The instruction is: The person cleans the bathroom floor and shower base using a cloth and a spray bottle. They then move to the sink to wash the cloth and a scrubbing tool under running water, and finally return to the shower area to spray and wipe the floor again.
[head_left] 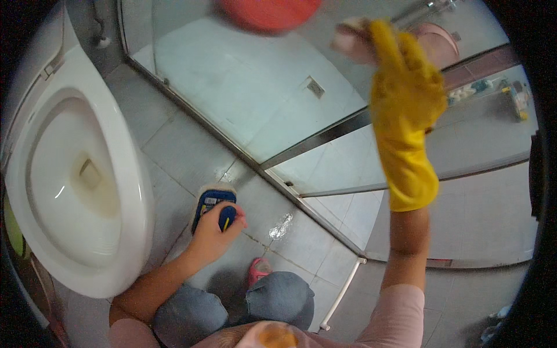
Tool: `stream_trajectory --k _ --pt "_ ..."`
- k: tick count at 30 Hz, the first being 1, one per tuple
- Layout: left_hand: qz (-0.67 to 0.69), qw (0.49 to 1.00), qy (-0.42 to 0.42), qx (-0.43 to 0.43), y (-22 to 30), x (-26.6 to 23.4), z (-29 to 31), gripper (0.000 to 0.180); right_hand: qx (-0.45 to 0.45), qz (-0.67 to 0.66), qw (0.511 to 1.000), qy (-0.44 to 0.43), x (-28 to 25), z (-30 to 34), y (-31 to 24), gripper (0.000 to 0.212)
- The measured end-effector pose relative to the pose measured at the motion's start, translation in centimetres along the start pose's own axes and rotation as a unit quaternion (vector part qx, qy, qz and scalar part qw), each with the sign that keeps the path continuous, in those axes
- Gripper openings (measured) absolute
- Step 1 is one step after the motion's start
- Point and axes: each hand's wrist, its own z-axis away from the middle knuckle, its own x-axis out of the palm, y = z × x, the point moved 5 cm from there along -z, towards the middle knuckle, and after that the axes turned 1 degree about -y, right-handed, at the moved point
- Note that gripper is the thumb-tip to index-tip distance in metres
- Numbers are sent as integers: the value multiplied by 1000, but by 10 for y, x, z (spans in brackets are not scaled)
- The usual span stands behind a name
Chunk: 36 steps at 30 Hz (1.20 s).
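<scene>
My right hand wears a yellow rubber glove and is raised against the glass shower door, pressing a pale pink sponge to the pane. My left hand is bare and low near the floor, gripping a blue bottle with a white cap. The bottle stands on the grey tiles between the toilet and the shower frame.
A white toilet bowl with its lid up fills the left side. The shower's metal frame runs diagonally across the tiles. A red basin and a pink bucket show behind the glass. My denim-clad knees are at the lower edge.
</scene>
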Motion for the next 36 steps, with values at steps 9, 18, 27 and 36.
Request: stream_trajectory --k 9,18,27,36 --pt "-21 998 -14 57 -1 13 8 10 -183 -158 923 -298 131 232 -205 20" --pt "-13 998 -61 20 20 -1 13 12 -18 -292 956 20 52 11 -96 29" --pt "53 998 -27 -5 33 -18 11 11 -134 -277 927 -212 126 86 -225 32" --pt "31 995 -26 88 30 -14 1 13 -100 -439 829 -331 119 22 -217 46"
